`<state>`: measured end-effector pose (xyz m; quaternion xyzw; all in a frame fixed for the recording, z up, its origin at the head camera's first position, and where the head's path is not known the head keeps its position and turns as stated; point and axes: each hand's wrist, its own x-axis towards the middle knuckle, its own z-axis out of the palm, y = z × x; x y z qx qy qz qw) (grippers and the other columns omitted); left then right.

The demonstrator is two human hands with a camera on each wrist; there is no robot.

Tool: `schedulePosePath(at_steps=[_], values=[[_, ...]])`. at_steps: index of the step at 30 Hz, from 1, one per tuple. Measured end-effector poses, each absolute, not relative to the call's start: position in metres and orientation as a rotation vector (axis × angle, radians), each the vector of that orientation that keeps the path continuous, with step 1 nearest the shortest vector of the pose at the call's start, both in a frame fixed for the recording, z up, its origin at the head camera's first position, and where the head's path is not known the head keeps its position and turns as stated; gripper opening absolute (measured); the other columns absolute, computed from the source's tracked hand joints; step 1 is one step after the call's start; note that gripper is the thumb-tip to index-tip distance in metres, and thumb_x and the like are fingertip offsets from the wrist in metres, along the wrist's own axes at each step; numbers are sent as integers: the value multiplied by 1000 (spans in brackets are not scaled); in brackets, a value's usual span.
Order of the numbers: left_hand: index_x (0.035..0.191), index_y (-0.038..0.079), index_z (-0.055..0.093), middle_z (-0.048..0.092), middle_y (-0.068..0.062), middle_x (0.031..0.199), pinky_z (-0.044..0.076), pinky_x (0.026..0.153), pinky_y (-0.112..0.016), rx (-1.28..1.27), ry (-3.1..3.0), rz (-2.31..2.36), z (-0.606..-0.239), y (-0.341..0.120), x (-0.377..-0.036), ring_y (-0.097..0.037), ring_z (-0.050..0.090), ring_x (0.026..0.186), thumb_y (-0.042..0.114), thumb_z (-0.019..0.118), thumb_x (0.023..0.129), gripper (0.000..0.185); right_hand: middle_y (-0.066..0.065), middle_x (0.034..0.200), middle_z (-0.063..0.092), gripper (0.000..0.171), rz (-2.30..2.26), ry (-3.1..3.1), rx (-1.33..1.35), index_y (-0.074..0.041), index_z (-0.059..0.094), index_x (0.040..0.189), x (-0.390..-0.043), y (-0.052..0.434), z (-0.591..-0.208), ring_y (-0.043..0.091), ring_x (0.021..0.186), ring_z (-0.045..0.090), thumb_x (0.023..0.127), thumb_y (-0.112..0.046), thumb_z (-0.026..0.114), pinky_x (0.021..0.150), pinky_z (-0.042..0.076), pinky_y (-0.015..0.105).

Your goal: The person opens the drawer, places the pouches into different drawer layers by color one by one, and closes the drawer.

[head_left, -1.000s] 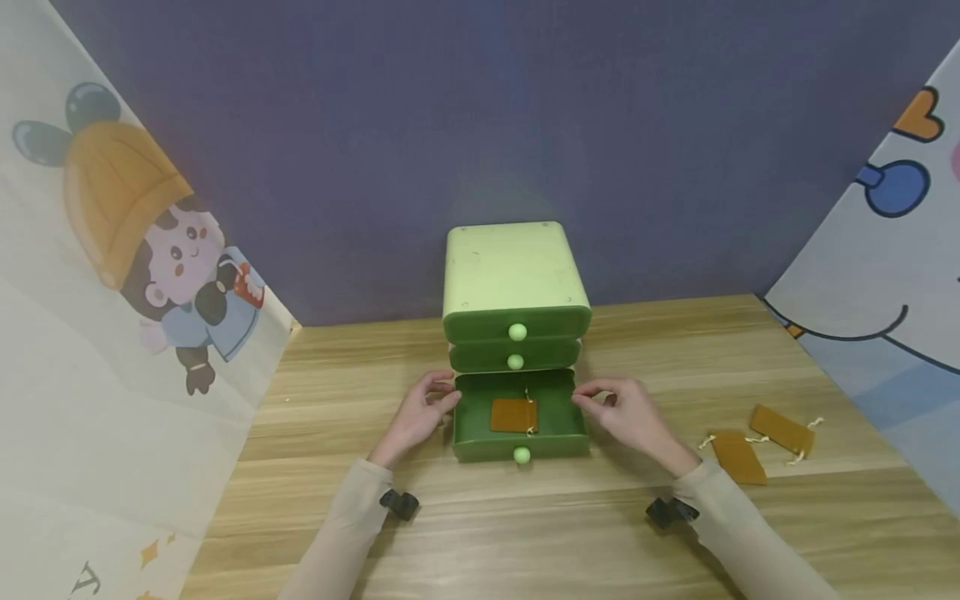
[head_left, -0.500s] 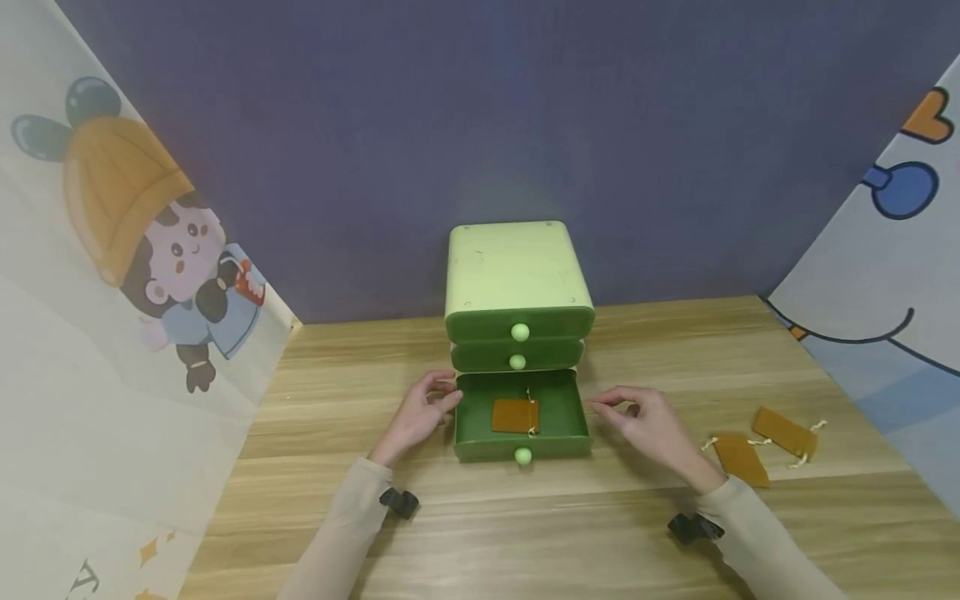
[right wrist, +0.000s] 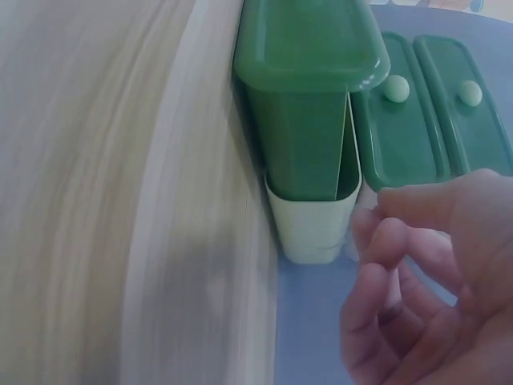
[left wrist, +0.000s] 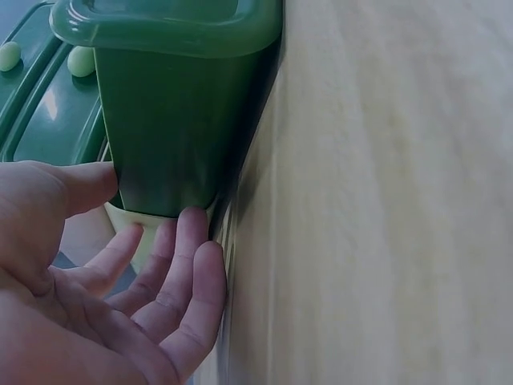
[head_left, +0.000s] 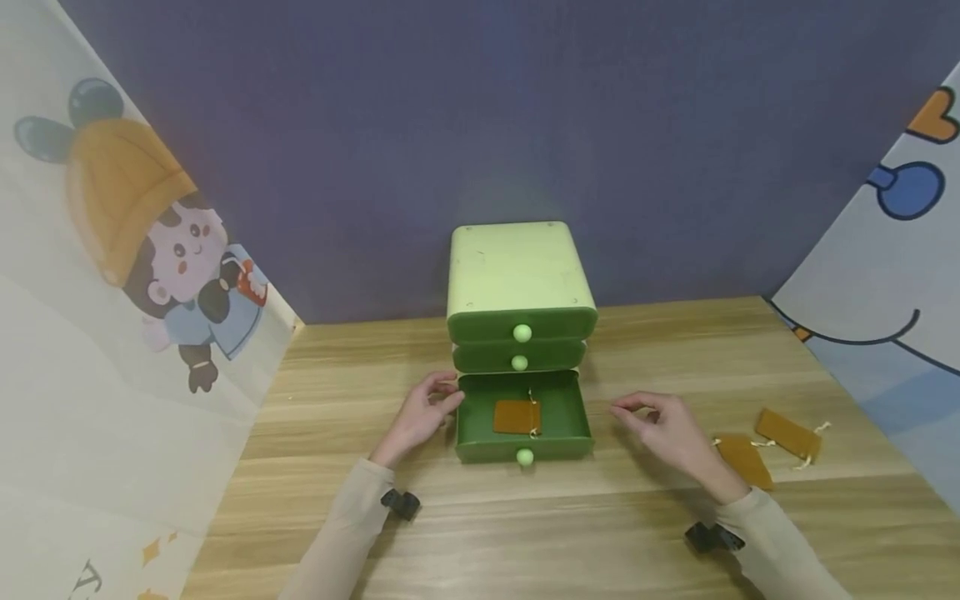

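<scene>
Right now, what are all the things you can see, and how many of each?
chest: 1, light green, at the back middle of the table, with three dark green drawers.
bottom drawer: 1, dark green, pulled open; the two above it are closed.
knobs: 3, pale green, one on each drawer front.
pouch in drawer: 1, brown with a cream string, flat in the bottom drawer.
pouches on table: 2, brown with cream strings, on the right of the table.
table: 1, light wood.
left hand: 1, fingers against the drawer's left side.
right hand: 1, holding nothing, over the table between drawer and loose pouches.
</scene>
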<state>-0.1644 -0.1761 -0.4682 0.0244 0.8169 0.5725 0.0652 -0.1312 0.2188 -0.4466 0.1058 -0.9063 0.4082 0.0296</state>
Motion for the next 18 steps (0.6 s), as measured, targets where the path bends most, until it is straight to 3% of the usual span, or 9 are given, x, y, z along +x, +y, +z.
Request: schedulePosePath(at_steps=[9,15,18], values=[[145,1,57,65,-26,136,65,84,-43,68,2463,1724,-467,-175,-162,-43,69,120,14,69,103,46,15,111,81,21,1228,-2826,278,-5,81,114,-122,239,-451,5,48,48,102,-20,73,44,45,25],[144,1,58,66,-26,135,65,85,-42,60,2472,1720,-467,-175,-163,-43,69,121,15,69,103,44,13,101,82,21,1233,-2830,264,-4,81,114,-120,250,-452,4,44,42,102,-20,73,40,40,25],[144,1,58,66,-26,135,65,85,-42,58,2473,1726,-467,-175,-163,-44,68,121,15,69,103,44,11,101,82,24,1185,-2869,249,-6,81,115,-119,257,-452,4,47,45,103,-25,72,43,42,24]])
